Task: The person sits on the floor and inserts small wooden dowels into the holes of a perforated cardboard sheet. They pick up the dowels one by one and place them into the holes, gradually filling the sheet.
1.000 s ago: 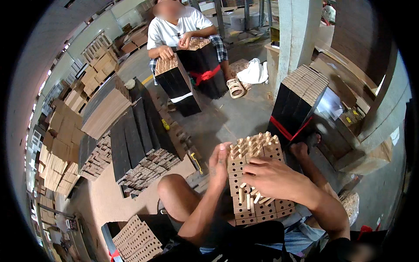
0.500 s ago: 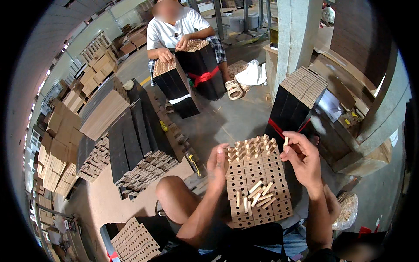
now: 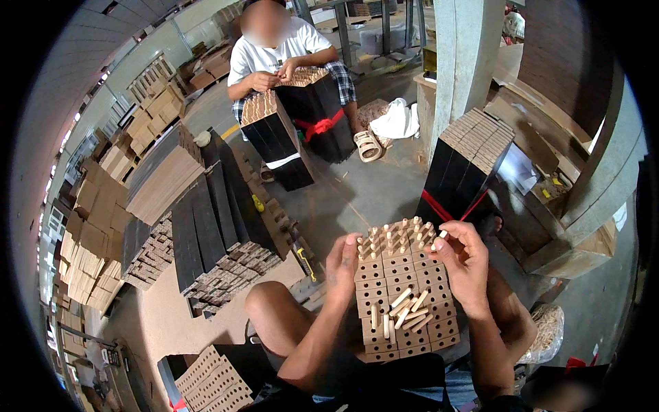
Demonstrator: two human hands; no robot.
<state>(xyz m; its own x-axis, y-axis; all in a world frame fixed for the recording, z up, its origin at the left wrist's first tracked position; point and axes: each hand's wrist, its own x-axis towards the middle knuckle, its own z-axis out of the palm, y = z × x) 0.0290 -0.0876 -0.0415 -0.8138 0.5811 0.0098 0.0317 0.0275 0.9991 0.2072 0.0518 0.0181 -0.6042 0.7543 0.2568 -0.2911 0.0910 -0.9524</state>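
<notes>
The right hand (image 3: 465, 262) pinches a wooden dowel (image 3: 443, 234) at the far right corner of the drilled board bundle (image 3: 401, 276); the left hand (image 3: 340, 265) lies against its left edge, grip unclear. Keeping the dowel upright should help it enter a hole squarely.

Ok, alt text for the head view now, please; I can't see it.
A right hand pinches a wooden dowel near the right edge of a drilled block, the left hand at its left edge. Upright dowels stand in the far holes; loose dowels lie nearer. Beyond, a co-worker sits behind two dark bundles.
</notes>
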